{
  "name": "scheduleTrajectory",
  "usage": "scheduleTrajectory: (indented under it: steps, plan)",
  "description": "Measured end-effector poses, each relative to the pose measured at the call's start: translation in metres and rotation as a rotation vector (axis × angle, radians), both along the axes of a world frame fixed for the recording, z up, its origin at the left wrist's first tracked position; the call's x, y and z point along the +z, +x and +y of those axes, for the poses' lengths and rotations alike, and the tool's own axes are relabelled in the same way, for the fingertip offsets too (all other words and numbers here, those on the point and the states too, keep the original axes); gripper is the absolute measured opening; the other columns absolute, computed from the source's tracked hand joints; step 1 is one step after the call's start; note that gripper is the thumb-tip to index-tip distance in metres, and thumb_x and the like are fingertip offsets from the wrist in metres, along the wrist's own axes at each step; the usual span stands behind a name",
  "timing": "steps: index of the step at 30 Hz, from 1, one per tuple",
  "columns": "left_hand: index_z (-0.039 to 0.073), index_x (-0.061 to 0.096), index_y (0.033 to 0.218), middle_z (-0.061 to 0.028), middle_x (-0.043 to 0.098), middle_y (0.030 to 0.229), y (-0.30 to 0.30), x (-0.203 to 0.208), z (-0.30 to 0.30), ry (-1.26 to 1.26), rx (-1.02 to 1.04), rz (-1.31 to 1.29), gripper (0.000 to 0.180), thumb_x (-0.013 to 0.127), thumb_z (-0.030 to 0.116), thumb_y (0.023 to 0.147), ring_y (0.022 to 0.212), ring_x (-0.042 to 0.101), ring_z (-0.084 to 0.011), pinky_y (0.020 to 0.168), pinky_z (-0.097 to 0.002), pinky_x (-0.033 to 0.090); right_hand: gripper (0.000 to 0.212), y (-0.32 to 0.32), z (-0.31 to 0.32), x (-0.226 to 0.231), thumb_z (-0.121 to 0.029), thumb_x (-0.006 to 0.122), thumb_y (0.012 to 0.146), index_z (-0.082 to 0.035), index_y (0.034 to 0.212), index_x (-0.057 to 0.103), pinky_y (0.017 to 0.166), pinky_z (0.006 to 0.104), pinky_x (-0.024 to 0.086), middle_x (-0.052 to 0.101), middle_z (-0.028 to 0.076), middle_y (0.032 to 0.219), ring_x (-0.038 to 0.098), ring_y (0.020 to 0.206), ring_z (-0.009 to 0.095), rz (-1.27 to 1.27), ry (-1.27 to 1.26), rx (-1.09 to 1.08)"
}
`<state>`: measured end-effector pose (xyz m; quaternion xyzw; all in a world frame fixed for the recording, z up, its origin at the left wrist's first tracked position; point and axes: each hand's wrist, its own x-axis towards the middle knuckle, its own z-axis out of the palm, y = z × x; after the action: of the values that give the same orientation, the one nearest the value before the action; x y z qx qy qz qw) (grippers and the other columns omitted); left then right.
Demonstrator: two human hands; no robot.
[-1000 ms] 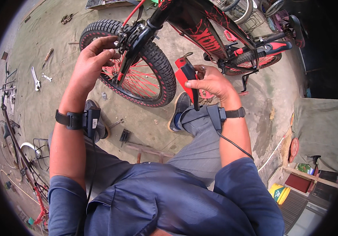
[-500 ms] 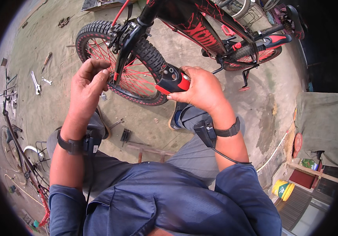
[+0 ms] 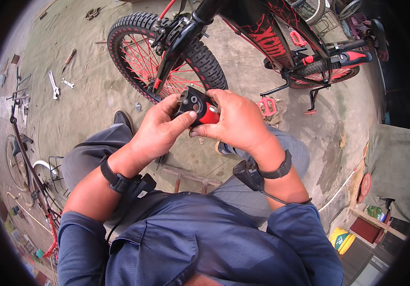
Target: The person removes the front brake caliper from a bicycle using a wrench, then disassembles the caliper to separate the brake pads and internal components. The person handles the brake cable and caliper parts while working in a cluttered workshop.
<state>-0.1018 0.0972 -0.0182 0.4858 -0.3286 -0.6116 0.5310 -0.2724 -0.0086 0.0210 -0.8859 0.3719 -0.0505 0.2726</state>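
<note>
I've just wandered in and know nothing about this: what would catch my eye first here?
Probably the black-and-red part at the middle of the picture, held between the person's left hand and right hand. Just beyond it, across the top, stands a black bicycle with red markings, its front wheel's chunky tyre toward the hands. Off to the left, two wrenches lie on the ground.
</note>
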Motion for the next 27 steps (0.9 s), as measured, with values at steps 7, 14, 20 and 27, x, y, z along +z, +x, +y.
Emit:
scheduleTrajectory:
  steps: [7,14,20,27]
  plan:
    - [-0.002,0.061,0.119,-0.0007,0.064,0.109,0.01,-0.001,0.001,0.078,-0.077,0.035,0.025,0.063,0.012,0.098,0.099,0.056,-0.0074,0.09,-0.0257,0.046,0.028,-0.009,-0.019,-0.013,-0.015,0.076,0.084,-0.004,0.109,0.07,0.074,0.0351,0.055,0.071,0.015,0.098,0.07,0.087,0.027,-0.47,0.34,0.095]
    - [-0.004,0.06,0.119,-0.0009,0.064,0.109,0.013,0.003,0.002,0.153,-0.155,-0.003,0.028,0.063,0.013,0.096,0.101,0.055,-0.007,0.092,-0.0257,0.045,0.02,-0.004,-0.014,-0.021,-0.011,0.072,0.081,-0.012,0.1,0.073,0.067,0.0396,0.053,0.065,0.009,0.084,0.066,0.077,0.031,-0.33,0.124,0.181]
    - [-0.003,0.06,0.121,-0.0017,0.065,0.111,0.014,0.003,0.003,0.203,-0.181,-0.085,0.03,0.064,0.01,0.095,0.102,0.056,-0.0082,0.093,-0.0263,0.045,0.017,0.0,-0.01,-0.027,-0.012,0.073,0.078,-0.008,0.095,0.069,0.064,0.0399,0.052,0.064,0.01,0.083,0.065,0.074,0.031,-0.294,-0.016,0.26]
    - [-0.004,0.061,0.115,-0.0009,0.064,0.104,0.013,0.001,0.003,0.19,-0.248,-0.115,0.024,0.065,0.009,0.095,0.096,0.056,-0.0071,0.087,-0.0267,0.048,0.019,0.0,-0.016,-0.032,-0.018,0.071,0.077,-0.006,0.092,0.065,0.069,0.0468,0.053,0.066,0.015,0.084,0.066,0.081,0.036,-0.23,0.09,0.306]
